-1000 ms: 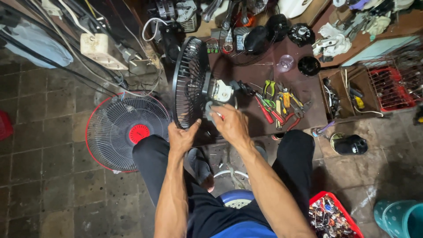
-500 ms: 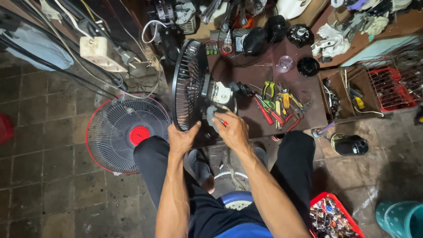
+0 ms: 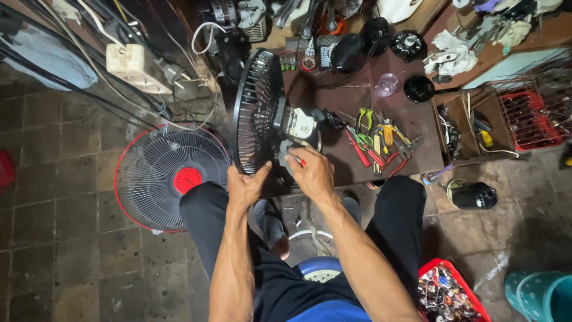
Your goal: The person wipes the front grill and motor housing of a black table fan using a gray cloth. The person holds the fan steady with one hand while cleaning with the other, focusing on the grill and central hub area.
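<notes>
Head view, left hand: the left hand (image 3: 247, 186) was wrapped around the bottom rim of the black fan guard (image 3: 257, 113), fingers closed on the wire, keeping it stood on edge.
Head view, right hand: the right hand (image 3: 313, 173) was pinched shut on a small red-tipped tool (image 3: 301, 162), most likely a screwdriver, though I couldn't tell for sure. Its tip sat at the fan motor (image 3: 300, 126).
Where the fan was: on the front edge of the dark workbench (image 3: 411, 156), at about 12 o'clock from the person's knees, guard facing 9 o'clock, motor sticking out toward 3 o'clock.
Doing it well: my guess is you'd want that left hand to brace the guard hard so the motor doesn't twist, keep the tool square to the screw, and press straight in so it doesn't slip.
Nearby: a bunch of pliers and screwdrivers (image 3: 375, 140) with red, green and yellow handles lay at 3 o'clock from the motor.
On the floor: a second guard with a red rim (image 3: 170, 177) and a round red centre badge lay flat at 9 o'clock.
Boxes and bins: a red tub of small parts (image 3: 450, 295) sat at 5 o'clock, a red wire basket (image 3: 530, 116) at 2 o'clock, a teal bucket (image 3: 545, 295) in the far 4 o'clock corner.
Labels: none readable.
</notes>
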